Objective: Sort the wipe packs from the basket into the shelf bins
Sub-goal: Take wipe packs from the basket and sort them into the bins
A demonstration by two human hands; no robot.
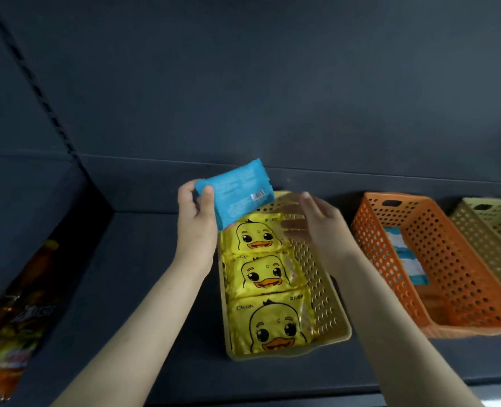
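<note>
My left hand point(195, 212) grips a blue wipe pack point(237, 193) by its left end and holds it tilted above the far end of a yellow perforated bin point(322, 301). Three yellow duck-print wipe packs point(262, 274) lie in a row inside that bin. My right hand point(314, 221), blurred, hovers with straight fingers over the bin's far right side and holds nothing. To the right stands an orange perforated bin point(455, 277) with blue-and-white packs point(405, 257) lying inside.
A third, pale yellow bin point(496, 230) sits at the far right, cut off by the frame edge. An orange-brown bag point(17, 312) leans in the neighbouring shelf bay at the left. The dark shelf has a back wall and a front edge point(272, 392).
</note>
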